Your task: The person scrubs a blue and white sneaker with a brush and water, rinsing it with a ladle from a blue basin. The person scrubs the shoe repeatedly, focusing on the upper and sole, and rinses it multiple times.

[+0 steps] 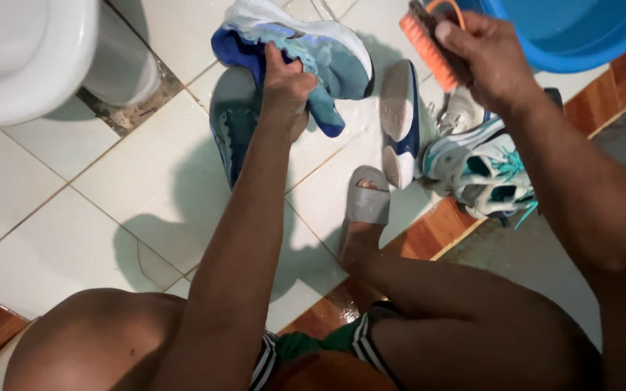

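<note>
My left hand (285,85) grips a blue and light-blue sports shoe (306,43) by its heel collar, holding it sole-up above the wet white tile floor (110,195). My right hand (487,58) is closed on an orange scrubbing brush (423,45), held to the right of the shoe and apart from it. A shoe insole (232,123) lies flat on the tiles under my left wrist.
A second blue and white shoe (402,119) lies on its side beside more white and teal shoes (483,170). A blue plastic basin (581,29) sits at the top right. A white toilet (30,58) stands top left. My foot in a grey slide sandal (367,199) rests mid-floor.
</note>
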